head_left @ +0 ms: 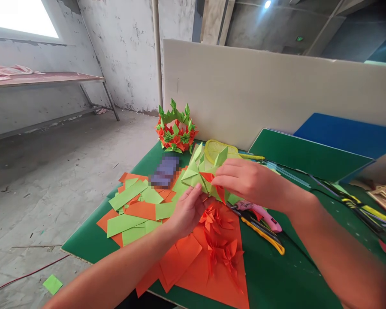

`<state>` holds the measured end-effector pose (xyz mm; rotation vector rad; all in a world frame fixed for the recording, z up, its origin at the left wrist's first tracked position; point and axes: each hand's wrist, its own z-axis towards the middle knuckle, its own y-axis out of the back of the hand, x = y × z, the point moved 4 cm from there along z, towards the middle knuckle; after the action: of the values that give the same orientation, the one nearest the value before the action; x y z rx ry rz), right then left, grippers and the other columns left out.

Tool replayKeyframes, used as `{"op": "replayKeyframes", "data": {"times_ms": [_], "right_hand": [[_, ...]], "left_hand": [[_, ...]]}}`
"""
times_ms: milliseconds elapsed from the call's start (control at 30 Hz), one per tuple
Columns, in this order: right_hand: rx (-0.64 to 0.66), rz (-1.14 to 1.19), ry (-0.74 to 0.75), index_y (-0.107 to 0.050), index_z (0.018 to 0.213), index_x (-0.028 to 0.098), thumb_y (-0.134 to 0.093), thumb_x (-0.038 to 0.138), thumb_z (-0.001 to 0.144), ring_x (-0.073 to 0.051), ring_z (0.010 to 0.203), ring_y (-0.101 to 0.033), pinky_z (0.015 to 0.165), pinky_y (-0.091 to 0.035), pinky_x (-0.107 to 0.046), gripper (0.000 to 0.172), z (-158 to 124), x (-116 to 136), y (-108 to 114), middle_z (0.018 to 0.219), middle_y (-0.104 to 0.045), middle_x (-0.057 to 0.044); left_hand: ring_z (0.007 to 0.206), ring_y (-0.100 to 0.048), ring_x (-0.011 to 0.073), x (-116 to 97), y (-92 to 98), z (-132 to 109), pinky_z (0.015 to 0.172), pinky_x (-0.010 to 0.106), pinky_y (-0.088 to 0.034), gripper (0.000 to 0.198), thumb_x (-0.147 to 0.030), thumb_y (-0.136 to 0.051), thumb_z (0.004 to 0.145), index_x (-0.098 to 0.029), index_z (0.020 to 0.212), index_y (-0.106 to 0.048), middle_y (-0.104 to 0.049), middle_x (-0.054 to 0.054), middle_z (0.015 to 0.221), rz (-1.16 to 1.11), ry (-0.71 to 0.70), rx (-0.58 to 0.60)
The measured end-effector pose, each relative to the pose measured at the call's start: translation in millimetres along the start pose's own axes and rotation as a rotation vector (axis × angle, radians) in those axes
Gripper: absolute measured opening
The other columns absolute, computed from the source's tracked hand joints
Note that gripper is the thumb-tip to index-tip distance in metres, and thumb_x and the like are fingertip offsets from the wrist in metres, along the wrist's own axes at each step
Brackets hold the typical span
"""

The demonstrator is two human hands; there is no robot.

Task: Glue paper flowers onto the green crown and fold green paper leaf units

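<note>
My left hand (190, 209) is closed on the lower edge of a light green folded paper piece (193, 174) with upright pointed petals, holding it above the table. At its right side, my right hand (244, 178) pinches a small orange folded paper piece (219, 191) against the green paper. Below my hands, several orange paper flowers (227, 257) lie on a large orange sheet (212, 285). A pink glue gun (265, 216) and a utility knife with a yellow-orange edge (270, 241) rest beside my right wrist.
Green and orange paper strips (128, 195) are piled on the left of the green table (83, 236). Behind them stand a finished green-and-orange paper crown (176, 133) and a blurred dark rectangle (165, 171). A yellow mesh paddle (217, 150), green board (309, 152) and pale partition (260, 90) are further back.
</note>
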<state>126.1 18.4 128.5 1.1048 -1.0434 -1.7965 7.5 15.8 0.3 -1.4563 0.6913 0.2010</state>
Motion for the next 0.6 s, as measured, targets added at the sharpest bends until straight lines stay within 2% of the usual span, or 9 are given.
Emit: {"op": "replayKeyframes", "data": {"times_ms": [100, 233, 333, 400, 600], "right_hand": [[0.053, -0.047, 0.081, -0.063, 0.086, 0.013, -0.04, 0.005, 0.094, -0.018, 0.075, -0.053, 0.069, -0.046, -0.032, 0.026, 7.2, -0.9, -2.3, 0.08, -0.065, -0.008], [0.069, -0.034, 0.128, -0.063, 0.085, 0.014, -0.037, 0.006, 0.096, -0.018, 0.076, -0.053, 0.069, -0.046, -0.031, 0.03, 10.3, -2.7, -4.2, 0.08, -0.065, -0.008], [0.039, -0.017, 0.127, -0.064, 0.089, 0.013, -0.039, 0.006, 0.096, -0.019, 0.079, -0.054, 0.071, -0.046, -0.032, 0.026, 9.8, -4.8, -3.0, 0.084, -0.066, -0.009], [0.028, -0.013, 0.119, -0.064, 0.091, 0.013, -0.04, 0.006, 0.095, -0.019, 0.08, -0.054, 0.072, -0.047, -0.033, 0.025, 9.0, -6.0, -2.7, 0.085, -0.066, -0.009], [0.044, 0.017, 0.137, -0.065, 0.086, 0.013, -0.04, 0.006, 0.095, -0.018, 0.079, -0.054, 0.071, -0.048, -0.032, 0.027, 7.7, -4.0, -6.5, 0.084, -0.066, -0.009]], "left_hand": [[0.074, -0.062, 0.0104, 0.0, -0.6, -1.4, 0.083, 0.029, -0.051, 0.019, -0.026, -0.073, 0.08, -0.015, 0.07, -0.061, -0.067, 0.001, 0.075, -0.025, 0.0, -0.014], [0.075, -0.064, 0.0108, -0.5, -0.9, -3.5, 0.081, 0.027, -0.051, 0.026, -0.022, -0.078, 0.074, -0.015, 0.062, -0.056, -0.067, 0.0, 0.073, -0.023, 0.016, -0.042], [0.081, -0.066, 0.0113, -0.8, -1.0, -4.4, 0.082, 0.025, -0.051, 0.015, -0.019, -0.079, 0.073, -0.015, 0.078, -0.065, -0.071, 0.002, 0.085, 0.032, 0.041, -0.034], [0.082, -0.067, 0.0104, -1.2, -0.9, -4.5, 0.083, 0.023, -0.051, 0.02, -0.017, -0.078, 0.073, -0.015, 0.091, -0.068, -0.072, 0.003, 0.095, 0.059, 0.05, -0.027], [0.086, -0.068, 0.0108, -0.8, 1.4, -3.1, 0.086, 0.023, -0.052, 0.023, -0.014, -0.08, 0.07, -0.015, 0.09, -0.068, -0.073, 0.002, 0.094, 0.063, 0.041, -0.061]]}}
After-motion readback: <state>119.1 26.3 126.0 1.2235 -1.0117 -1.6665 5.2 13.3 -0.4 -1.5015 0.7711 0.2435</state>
